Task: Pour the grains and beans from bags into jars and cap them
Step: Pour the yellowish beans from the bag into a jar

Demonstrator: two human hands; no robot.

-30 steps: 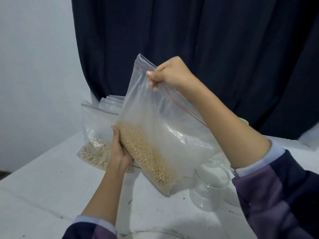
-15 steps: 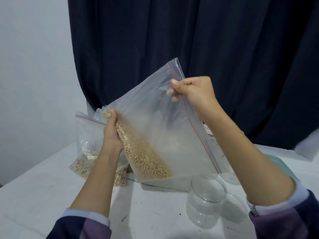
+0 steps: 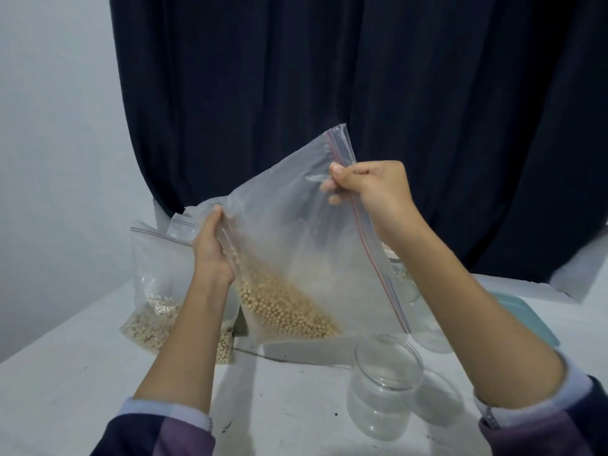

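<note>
I hold a clear zip bag of yellow beans [image 3: 289,307] tilted in the air above the white table [image 3: 65,390]. My left hand [image 3: 212,251] grips its left edge near the bottom corner. My right hand [image 3: 371,189] pinches the red zip strip at the upper right. The beans lie heaped along the lower left side of the bag. An empty clear jar [image 3: 385,386] stands open on the table just below the bag's lower right corner.
A second bag of pale grains [image 3: 154,291] stands behind my left forearm, with more bags behind it. Other clear jars [image 3: 427,327] and a teal lid [image 3: 526,320] sit at the right. A dark curtain [image 3: 329,93] hangs behind the table.
The bag has been turned from hanging upright to lying tilted, its zip edge now facing right. My right hand has dropped lower and my left hand has risen along the bag's edge.
</note>
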